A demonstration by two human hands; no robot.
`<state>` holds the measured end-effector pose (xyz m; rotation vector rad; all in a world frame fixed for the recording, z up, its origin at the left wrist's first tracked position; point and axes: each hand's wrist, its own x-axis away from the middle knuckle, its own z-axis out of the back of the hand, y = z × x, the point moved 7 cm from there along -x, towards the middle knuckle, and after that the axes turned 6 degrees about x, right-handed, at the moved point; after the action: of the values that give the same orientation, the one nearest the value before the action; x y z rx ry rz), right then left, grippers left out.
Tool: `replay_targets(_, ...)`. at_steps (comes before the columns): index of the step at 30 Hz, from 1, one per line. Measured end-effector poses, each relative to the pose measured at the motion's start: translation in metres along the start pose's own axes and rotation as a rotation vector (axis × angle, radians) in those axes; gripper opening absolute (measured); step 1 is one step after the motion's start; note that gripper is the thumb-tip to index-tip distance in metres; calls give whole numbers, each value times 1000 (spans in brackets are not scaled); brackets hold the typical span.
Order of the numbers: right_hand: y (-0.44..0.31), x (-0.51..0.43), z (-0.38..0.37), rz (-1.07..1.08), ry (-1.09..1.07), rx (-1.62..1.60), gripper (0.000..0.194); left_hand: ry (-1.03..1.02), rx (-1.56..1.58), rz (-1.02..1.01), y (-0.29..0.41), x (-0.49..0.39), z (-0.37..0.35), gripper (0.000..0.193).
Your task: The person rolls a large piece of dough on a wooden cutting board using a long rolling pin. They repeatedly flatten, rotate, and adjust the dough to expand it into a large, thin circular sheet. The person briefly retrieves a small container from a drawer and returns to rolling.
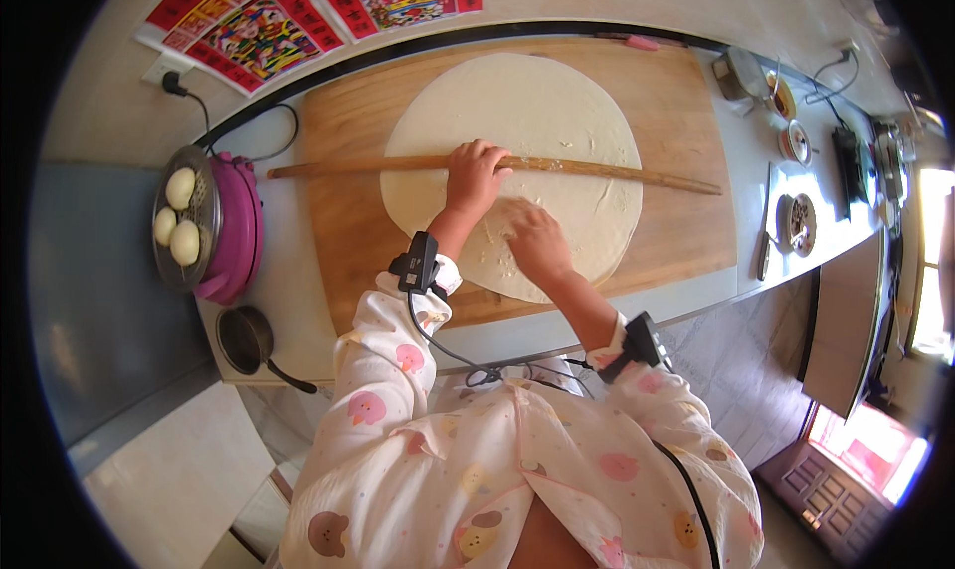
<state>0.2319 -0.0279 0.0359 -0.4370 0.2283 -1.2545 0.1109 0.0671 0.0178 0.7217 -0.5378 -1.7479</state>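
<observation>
A large round sheet of thin dough (515,106) lies on a wooden board (343,241). Across it rests a long wooden rolling pin (642,172), its two ends reaching past the dough. My left hand (474,172) grips the pin left of its middle. Nearer to me, my right hand (539,244) is over the dough's near half, palm down and motion-blurred at the fingers. Whether those fingers touch the dough or hold anything is unclear. Small flakes, perhaps flour or dough bits, dot the dough around the right hand and beside the pin.
On the left, a pink electric pot (237,229) carries a perforated metal tray with three pale egg-shaped items (184,242). A small dark saucepan (245,339) stands in front. At right are a kitchen knife (766,233), a bowl (802,226) and a lidded jar (795,142).
</observation>
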Motion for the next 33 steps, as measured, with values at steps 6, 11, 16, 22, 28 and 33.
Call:
replay_targets(6,11,-4,38,18,12,-103,4,513,-181,245,-13,91,73,50)
replay_targets(11,7,-25,58,373,202,-25,41,532,-305,467,-28,161,63,48)
replay_targets(16,99,-48,77,31,211,166,51,538,43,537,-59,146,50,38)
replay_targets(22,138,-35,49,92,87,311,40,640,954,1053,-35,202,-9,29)
replay_targets(28,105,59,38,158,78,163,37,239,1349,1165,40,224,-95,42)
replay_targets(33,69,89,81,206,396,-129,34,105,408,634,64,116,-43,51)
